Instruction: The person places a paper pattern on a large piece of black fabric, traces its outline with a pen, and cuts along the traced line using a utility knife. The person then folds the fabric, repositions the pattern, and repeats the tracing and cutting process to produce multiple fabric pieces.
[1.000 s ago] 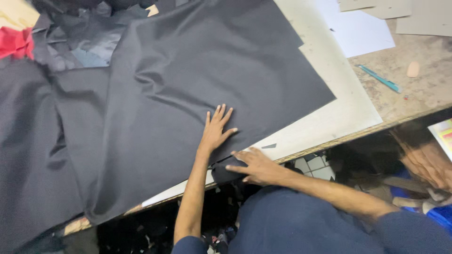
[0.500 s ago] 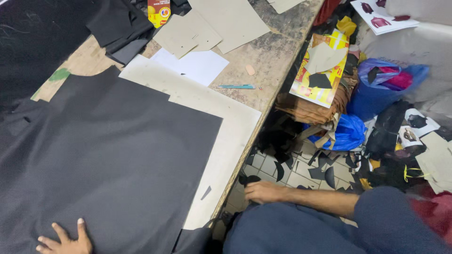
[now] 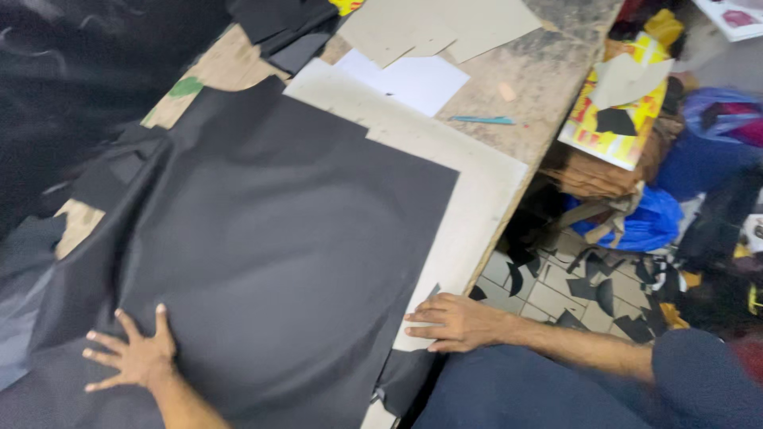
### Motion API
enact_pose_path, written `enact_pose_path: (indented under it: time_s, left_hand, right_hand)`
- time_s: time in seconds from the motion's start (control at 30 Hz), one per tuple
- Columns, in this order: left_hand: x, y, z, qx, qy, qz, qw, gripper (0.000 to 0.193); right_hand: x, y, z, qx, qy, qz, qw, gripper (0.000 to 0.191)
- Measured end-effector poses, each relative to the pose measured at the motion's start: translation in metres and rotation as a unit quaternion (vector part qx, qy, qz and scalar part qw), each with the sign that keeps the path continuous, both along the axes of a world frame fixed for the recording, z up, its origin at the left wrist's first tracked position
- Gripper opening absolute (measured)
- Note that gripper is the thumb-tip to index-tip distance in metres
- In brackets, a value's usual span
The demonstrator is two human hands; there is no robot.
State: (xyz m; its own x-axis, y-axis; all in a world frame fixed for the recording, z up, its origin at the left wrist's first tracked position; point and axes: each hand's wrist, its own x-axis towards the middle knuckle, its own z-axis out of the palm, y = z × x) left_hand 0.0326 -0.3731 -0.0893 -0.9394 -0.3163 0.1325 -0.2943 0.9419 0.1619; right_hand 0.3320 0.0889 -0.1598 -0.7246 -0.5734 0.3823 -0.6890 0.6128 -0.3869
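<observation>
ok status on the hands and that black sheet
Left hand flat, fingers spread, on the black sheet. Right hand open at the board edge by the sheet's corner. Sheet lies spread over the board; nothing on top.

Left hand (image 3: 133, 355) splayed flat; right hand (image 3: 455, 322) flat, fingers together.

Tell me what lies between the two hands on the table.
In the head view, only the black sheet spans between the left hand and right hand; nothing rests on that stretch.
</observation>
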Motion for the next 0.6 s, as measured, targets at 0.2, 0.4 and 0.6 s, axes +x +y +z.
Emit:
enact_pose_path:
  time_s: [0.2, 0.4, 0.6]
  left_hand:
    - [-0.045, -0.055, -0.001, -0.001, -0.033, 0.056, 0.998, 0.09]
    - [-0.081, -0.081, -0.001, 0.02, -0.048, 0.064, 0.997, 0.089]
    - [-0.101, -0.098, 0.005, 0.022, -0.055, 0.071, 0.996, 0.09]
  right_hand:
    - [-0.024, -0.104, 0.008, 0.079, -0.086, 0.14, 0.983, 0.067]
    - [-0.003, -0.116, -0.027, 0.028, -0.15, 0.137, 0.979, 0.025]
    - [0.019, -0.096, -0.036, 0.056, -0.159, 0.057, 0.984, 0.013]
